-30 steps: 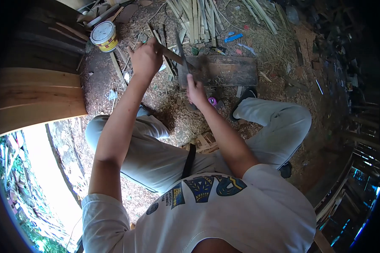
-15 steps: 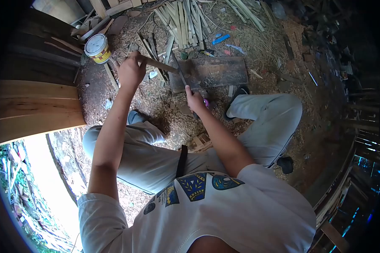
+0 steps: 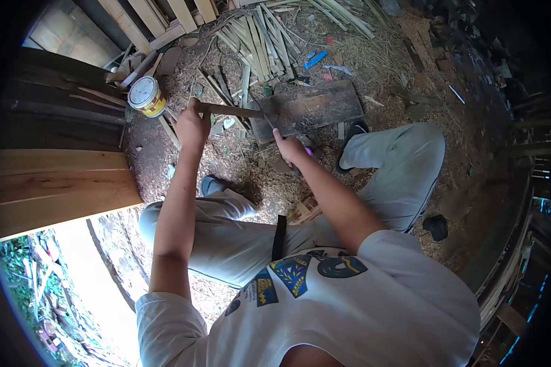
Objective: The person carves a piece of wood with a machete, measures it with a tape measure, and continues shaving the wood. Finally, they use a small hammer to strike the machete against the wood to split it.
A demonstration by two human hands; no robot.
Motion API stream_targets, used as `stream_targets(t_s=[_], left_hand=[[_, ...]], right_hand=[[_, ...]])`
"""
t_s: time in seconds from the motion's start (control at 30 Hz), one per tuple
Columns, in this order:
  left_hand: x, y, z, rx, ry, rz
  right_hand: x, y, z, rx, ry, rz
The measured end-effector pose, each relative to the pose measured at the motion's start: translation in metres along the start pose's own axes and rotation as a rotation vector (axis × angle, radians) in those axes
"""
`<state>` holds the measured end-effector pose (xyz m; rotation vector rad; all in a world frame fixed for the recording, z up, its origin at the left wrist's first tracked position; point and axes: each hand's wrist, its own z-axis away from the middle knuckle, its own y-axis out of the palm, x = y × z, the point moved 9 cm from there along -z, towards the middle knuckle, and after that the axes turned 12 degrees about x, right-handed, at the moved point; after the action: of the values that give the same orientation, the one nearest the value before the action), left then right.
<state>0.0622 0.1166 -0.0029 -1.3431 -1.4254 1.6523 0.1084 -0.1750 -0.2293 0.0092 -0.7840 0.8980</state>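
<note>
My left hand (image 3: 192,126) is wrapped around the near end of a flat wooden strip (image 3: 234,111). The strip reaches rightward, nearly level in view, and its far end overlaps the left part of a dark, worn wooden board (image 3: 326,105) on the ground. In my right hand (image 3: 290,150) is the handle of a long, thin-bladed knife (image 3: 264,114). Its blade points up and left, crossing the strip near the strip's far end, with my index finger stretched along the knife toward the blade.
A lidded paint bucket (image 3: 146,96) stands at the left by a plank wall (image 3: 61,177). Beyond the board lies a pile of split strips (image 3: 258,44). Wood shavings and a blue wrapper (image 3: 315,59) litter the ground. My bent legs (image 3: 393,160) flank the work area.
My left hand has come down toward me, so the strip slopes less and lies nearly level. The knife has also come slightly nearer. The whole view has shifted a little.
</note>
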Motion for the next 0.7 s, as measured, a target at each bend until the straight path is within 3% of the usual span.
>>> stream_targets(t_s=[0.07, 0.13, 0.2, 0.27, 0.3, 0.33, 0.4, 0.47, 0.53, 0.57, 0.63, 0.7], left_hand=[[0.005, 0.004, -0.002, -0.009, -0.070, -0.010], [0.008, 0.014, -0.010, -0.014, -0.031, 0.045], [0.008, 0.017, -0.008, -0.035, -0.027, 0.027], [0.008, 0.013, -0.002, -0.008, -0.056, 0.015], [0.010, 0.010, -0.003, -0.012, -0.084, -0.007], [0.010, 0.006, -0.003, -0.013, -0.112, -0.029], [0.005, 0.001, -0.001, -0.011, -0.097, -0.086], [0.001, 0.000, 0.000, 0.017, -0.115, -0.055], [0.005, 0.005, -0.004, 0.027, -0.100, -0.052], [0.005, 0.005, -0.004, 0.007, -0.099, -0.048], [0.005, 0.007, -0.001, -0.010, -0.092, -0.047], [0.001, 0.010, -0.004, 0.010, -0.068, -0.069]], right_hand=[[0.009, 0.000, 0.011, 0.138, -0.032, -0.074], [0.021, -0.003, 0.034, 0.045, -0.062, -0.038], [-0.022, 0.011, -0.010, -0.228, -0.240, 0.253], [-0.053, 0.016, -0.007, 0.059, 0.060, -0.002], [-0.048, 0.016, -0.003, 0.103, 0.137, -0.010], [-0.046, 0.015, -0.001, 0.105, 0.134, -0.022], [-0.027, -0.008, 0.011, -0.072, -0.113, 0.161], [-0.028, -0.018, 0.013, -0.085, -0.067, 0.234], [-0.047, -0.003, 0.012, 0.135, 0.177, 0.026], [-0.067, 0.002, 0.002, 0.137, 0.182, 0.017], [-0.063, -0.016, 0.004, -0.129, -0.085, 0.194], [-0.055, -0.015, 0.005, -0.135, -0.107, 0.183]])
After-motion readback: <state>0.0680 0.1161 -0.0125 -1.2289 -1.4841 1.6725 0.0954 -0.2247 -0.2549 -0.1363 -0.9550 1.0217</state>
